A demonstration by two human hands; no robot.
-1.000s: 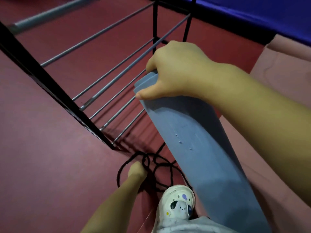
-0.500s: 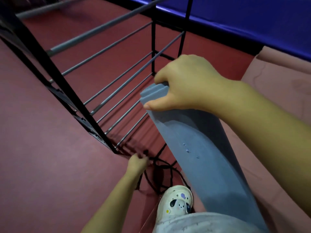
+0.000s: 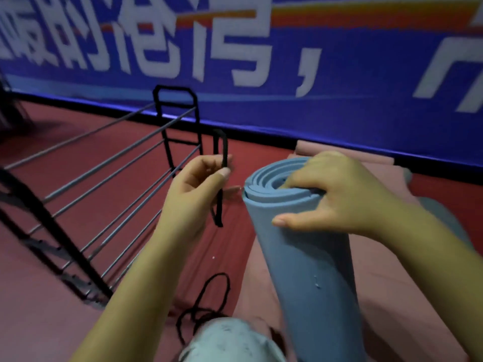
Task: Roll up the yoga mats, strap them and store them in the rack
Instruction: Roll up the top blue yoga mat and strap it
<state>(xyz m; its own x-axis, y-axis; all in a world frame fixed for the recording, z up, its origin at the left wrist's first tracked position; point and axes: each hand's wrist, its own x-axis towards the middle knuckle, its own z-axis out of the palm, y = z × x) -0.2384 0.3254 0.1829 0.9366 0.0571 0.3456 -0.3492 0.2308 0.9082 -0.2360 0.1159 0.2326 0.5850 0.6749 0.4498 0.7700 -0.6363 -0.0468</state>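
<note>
A rolled blue yoga mat (image 3: 311, 259) stands nearly upright in front of me. My right hand (image 3: 334, 194) grips its top end, fingers over the spiral and thumb against its side. My left hand (image 3: 198, 184) is raised beside the mat and pinches a black strap (image 3: 220, 152), which loops above the fingers and hangs below them. More black strap (image 3: 206, 307) lies coiled on the floor by my knee. The black rack (image 3: 109, 189) with grey metal bars stands to the left.
A pink mat (image 3: 392, 304) lies flat under and behind the blue roll, with a grey-blue mat (image 3: 439, 212) at the right. A blue banner wall (image 3: 261, 74) closes the far side. The floor (image 3: 39, 296) is dark red.
My left hand came up from the floor holding a strap. The view rose from the floor to the wall, and the blue mat now stands more upright.
</note>
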